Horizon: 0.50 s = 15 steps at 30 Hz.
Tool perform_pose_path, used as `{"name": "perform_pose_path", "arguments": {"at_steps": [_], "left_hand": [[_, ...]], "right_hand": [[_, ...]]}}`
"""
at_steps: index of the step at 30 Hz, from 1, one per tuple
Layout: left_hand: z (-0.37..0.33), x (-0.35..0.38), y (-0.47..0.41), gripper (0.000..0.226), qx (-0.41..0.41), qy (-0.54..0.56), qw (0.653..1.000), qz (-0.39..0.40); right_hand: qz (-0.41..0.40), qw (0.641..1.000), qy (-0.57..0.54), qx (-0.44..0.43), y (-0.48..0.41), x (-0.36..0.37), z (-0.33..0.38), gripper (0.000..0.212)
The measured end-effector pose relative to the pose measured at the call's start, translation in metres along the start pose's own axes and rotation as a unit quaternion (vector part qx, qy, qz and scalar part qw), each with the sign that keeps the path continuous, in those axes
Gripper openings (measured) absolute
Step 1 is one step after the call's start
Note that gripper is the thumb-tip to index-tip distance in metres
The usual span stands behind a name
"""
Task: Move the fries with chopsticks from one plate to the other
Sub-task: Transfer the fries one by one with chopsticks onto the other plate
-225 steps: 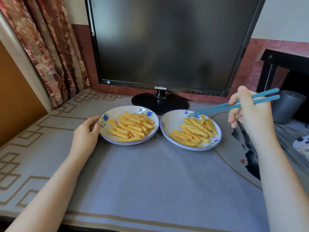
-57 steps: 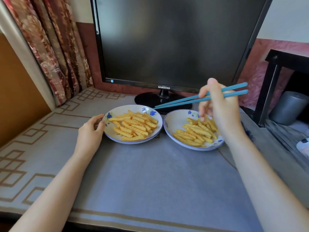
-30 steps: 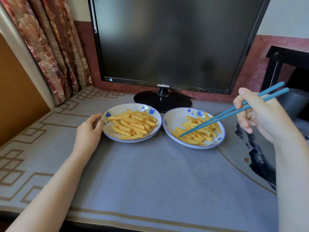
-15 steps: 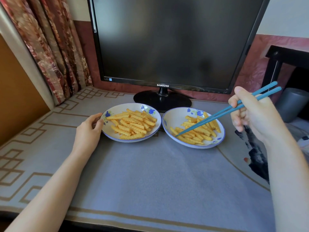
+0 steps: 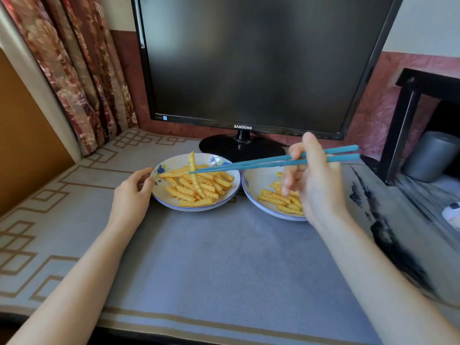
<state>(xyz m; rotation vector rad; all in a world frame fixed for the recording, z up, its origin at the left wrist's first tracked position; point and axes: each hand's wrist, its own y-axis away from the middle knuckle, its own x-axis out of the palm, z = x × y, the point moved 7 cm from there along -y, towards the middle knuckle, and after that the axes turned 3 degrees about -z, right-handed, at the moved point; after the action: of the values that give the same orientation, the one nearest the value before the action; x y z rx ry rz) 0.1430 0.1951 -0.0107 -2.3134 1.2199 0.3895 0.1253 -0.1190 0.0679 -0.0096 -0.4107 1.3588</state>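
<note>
Above the left plate (image 5: pixel 161 197), one fry (image 5: pixel 192 168) is pinched near its middle between the tips of the chopsticks (image 5: pixel 261 163). These are gripped by the right hand (image 5: pixel 317 185), which is held over the right plate (image 5: pixel 256 181). The fry hangs nearly upright; whether its lower end touches the pile (image 5: pixel 206 189) below cannot be told. The left plate's rim is grasped by the left hand (image 5: pixel 132 195), fingers curled. More fries (image 5: pixel 278 200) lie in the right plate, partly hidden by the right hand.

A fry is judged light, fairly stiff but brittle, and perhaps greasy. Its ridges should give the sticks some purchase. It is best taken across its middle with mild pressure, lest it swing or snap.

The monitor (image 5: pixel 244 58) stands just behind the plates and a grey can (image 5: pixel 433 155) well to the right. Between the plates only the two close-set rims need be cleared.
</note>
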Motion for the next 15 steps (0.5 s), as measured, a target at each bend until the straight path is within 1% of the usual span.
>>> {"name": "perform_pose_path", "arguments": {"at_steps": [6,11,15], "left_hand": [[0.000,0.000,0.000,0.031,0.001,-0.002,1.000,-0.001],[0.000,0.000,-0.001,0.031,0.002,0.001,1.000,-0.003],[0.000,0.001,-0.001,0.031,0.005,0.000,1.000,-0.006]], "right_hand": [[0.040,0.998,0.037,-0.009,0.010,0.022,-0.018,0.041],[0.095,0.994,0.045,-0.011,0.013,0.033,-0.029,0.043],[0.111,0.992,0.057,-0.028,0.015,0.034,-0.024,0.042]]}}
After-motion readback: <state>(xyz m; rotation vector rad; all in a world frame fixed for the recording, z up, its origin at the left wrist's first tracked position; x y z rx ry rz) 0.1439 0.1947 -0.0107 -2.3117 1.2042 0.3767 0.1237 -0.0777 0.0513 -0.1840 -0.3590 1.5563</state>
